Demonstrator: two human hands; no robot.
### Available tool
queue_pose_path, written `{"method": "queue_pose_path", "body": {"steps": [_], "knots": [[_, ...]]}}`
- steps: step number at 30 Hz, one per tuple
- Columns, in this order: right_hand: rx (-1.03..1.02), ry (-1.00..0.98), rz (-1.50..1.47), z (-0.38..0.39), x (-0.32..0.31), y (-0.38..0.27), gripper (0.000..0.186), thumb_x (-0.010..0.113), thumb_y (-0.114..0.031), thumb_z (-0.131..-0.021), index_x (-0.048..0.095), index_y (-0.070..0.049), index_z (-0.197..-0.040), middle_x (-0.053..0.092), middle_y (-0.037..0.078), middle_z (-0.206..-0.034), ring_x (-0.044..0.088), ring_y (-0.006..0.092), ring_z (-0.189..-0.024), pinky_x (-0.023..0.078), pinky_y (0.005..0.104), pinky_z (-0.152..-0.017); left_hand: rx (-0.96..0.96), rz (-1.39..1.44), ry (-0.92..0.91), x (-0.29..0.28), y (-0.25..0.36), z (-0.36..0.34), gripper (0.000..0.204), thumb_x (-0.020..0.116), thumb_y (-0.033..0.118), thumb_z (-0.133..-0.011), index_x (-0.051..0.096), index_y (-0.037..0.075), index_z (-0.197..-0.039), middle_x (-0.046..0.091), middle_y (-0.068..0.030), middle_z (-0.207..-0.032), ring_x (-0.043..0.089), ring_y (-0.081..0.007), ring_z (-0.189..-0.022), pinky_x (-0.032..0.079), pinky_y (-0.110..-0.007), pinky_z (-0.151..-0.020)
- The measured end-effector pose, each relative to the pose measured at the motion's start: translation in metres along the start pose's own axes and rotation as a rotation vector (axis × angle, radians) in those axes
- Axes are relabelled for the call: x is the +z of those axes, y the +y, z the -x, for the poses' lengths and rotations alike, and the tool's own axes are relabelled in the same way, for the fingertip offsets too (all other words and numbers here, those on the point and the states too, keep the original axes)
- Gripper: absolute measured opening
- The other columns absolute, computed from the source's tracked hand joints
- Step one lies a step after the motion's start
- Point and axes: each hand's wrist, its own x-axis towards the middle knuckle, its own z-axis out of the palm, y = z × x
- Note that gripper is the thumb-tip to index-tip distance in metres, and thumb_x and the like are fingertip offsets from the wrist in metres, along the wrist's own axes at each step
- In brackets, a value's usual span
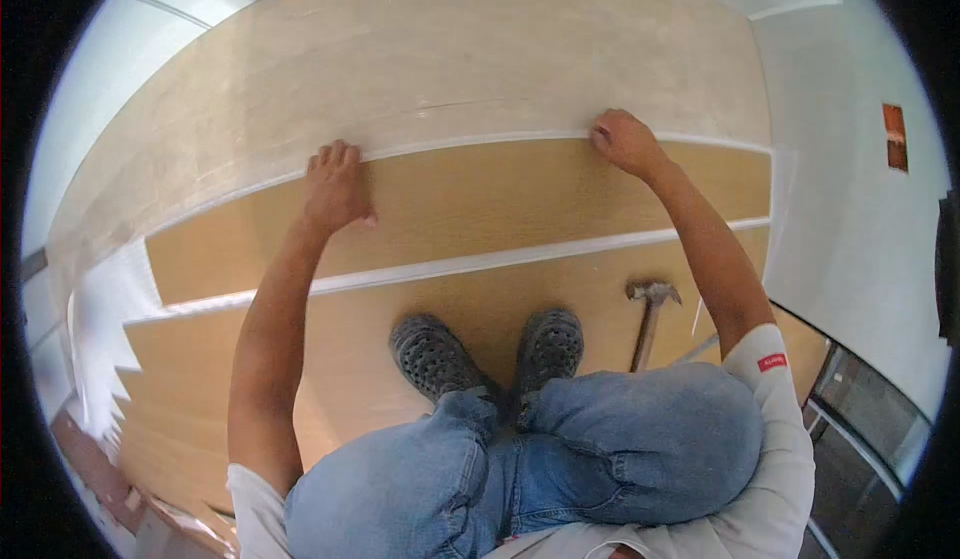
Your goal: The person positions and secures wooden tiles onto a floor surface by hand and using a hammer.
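Note:
A long tan floorboard [480,184] with a white strip along its far edge lies across the floor in front of me. My left hand [338,184] is bent over that edge, fingers curled at the far side and thumb apart on the tan face. Farther right, my right hand [625,143] is closed at the same edge, its fingertips mostly hidden. Nearer my feet is a second tan board area [350,344], separated from the first by a white strip [450,267]. A claw hammer [650,311] with a wooden handle rests on it, right of my shoes.
Beyond the board spreads a pale beige surface [500,44]. White sheeting [115,289] shows past the boards' stepped left ends. A white wall [840,159] with an orange-brown box opening [895,137] stands at right. A metal frame [860,429] is at lower right.

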Motion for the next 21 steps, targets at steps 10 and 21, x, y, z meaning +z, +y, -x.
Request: {"method": "queue_pose_path", "body": {"steps": [10, 21], "knots": [[0.075, -0.054, -0.031, 0.004, -0.002, 0.002, 0.027, 0.055, -0.027, -0.089, 0.067, -0.003, -0.089, 0.066, 0.018, -0.098, 0.062, 0.0376, -0.096, 0.051, 0.0472, -0.083, -0.004, -0.027, -0.083, -0.007, 0.015, -0.01, 0.102, 0.095, 0.026, -0.024, 0.052, 0.006, -0.115, 0.05, -0.0123, -0.112, 0.048, -0.0359, -0.109, 0.038, -0.048, -0.092], [0.041, -0.14, 0.032, -0.02, 0.005, 0.003, 0.04, 0.051, -0.04, -0.096, 0.072, -0.006, -0.095, 0.068, 0.019, -0.103, 0.063, 0.038, -0.102, 0.051, 0.0505, -0.087, 0.101, -0.093, 0.058, -0.012, 0.002, -0.029, 0.08, 0.094, 0.026, -0.037, 0.058, 0.004, -0.105, 0.059, -0.0154, -0.106, 0.052, -0.0381, -0.11, 0.039, -0.048, -0.094]]}}
